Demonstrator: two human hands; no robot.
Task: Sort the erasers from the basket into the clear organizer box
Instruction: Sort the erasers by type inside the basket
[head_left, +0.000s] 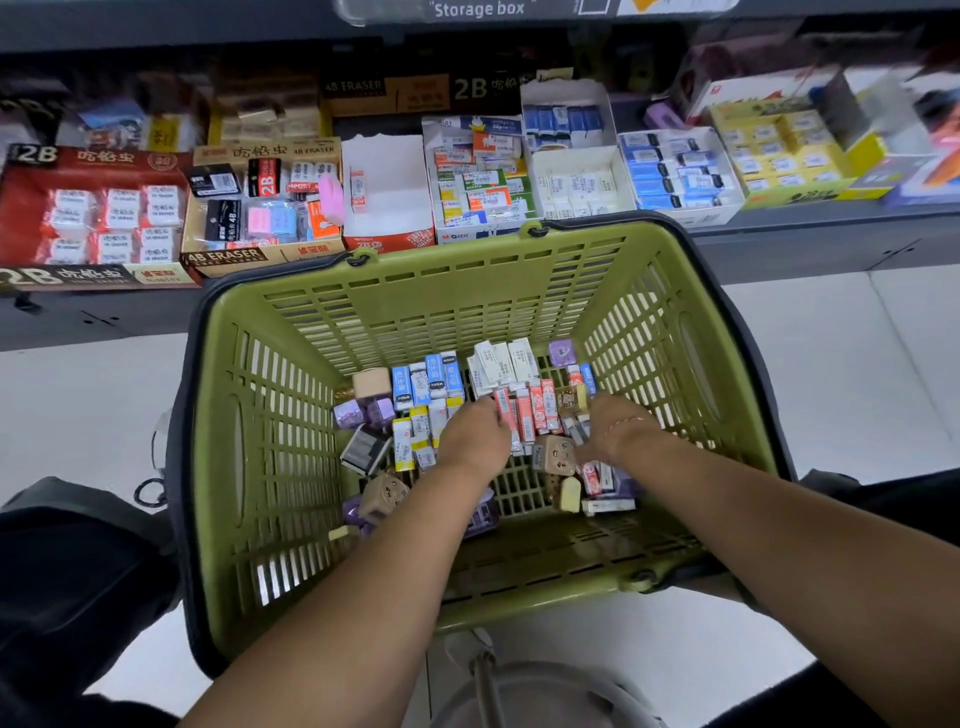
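At the bottom of the green basket (415, 312), mid-frame, the erasers (524, 410) are lying in a loose heap: red-and-white ones in the centre, blue-and-white ones (428, 379) to their left, plain white ones (501, 364) above, with purple packs (363, 413) and tan cubes (553, 454) scattered around. Both bare forearms are reaching in from the lower edge. The left hand (470, 441) is resting knuckles-up on the heap, its fingers bending down against the left side of the red-and-white row; whether they are pinching one I cannot tell. The right hand (618, 431) is lying at the right side of the same row, its fingers hidden beneath its back, so their state I cannot tell either. Beyond the basket's far rim, across the upper frame, open display cartons are standing side by side on a shelf: a red 2B carton (93, 208) at upper left, a 4B ERASER carton (260, 208) beside it, a white carton (387, 187) holding a single eraser, then a blue-stocked carton (675, 171) and a yellow carton (779, 150) toward upper right. A "Storage box" label (478, 9) is showing at the top edge
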